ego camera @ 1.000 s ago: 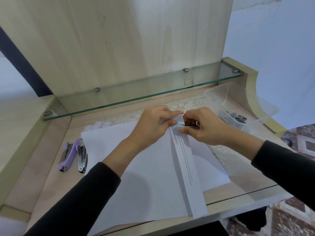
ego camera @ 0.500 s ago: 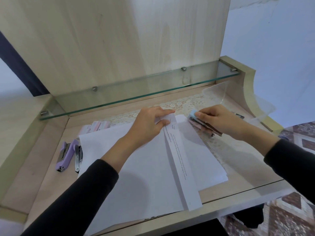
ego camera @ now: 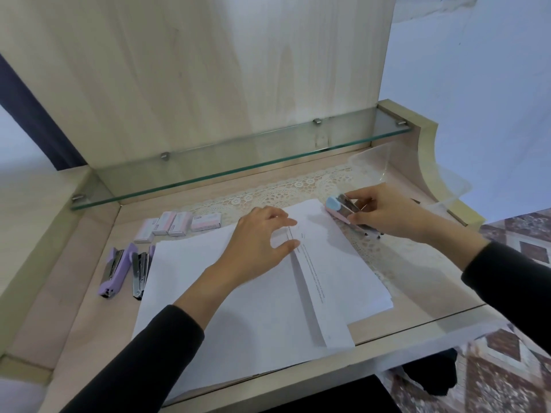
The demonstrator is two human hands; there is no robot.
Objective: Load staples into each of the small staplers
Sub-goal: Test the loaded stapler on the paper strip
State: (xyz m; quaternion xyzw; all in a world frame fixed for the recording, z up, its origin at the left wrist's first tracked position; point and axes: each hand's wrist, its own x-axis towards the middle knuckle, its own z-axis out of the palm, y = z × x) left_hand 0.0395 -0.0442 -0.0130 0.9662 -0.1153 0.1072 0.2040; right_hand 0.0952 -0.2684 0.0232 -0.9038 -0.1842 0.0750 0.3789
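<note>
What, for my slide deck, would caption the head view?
Right hand holds a pink-and-blue stapler beside the far corner of the paper sheets; left hand rests flat on them.

Purple staplers (ego camera: 112, 271); pink-and-blue stapler (ego camera: 338, 208); white paper (ego camera: 253, 308); cream lace mat (ego camera: 286, 193); black sleeves (ego camera: 155, 353).
</note>
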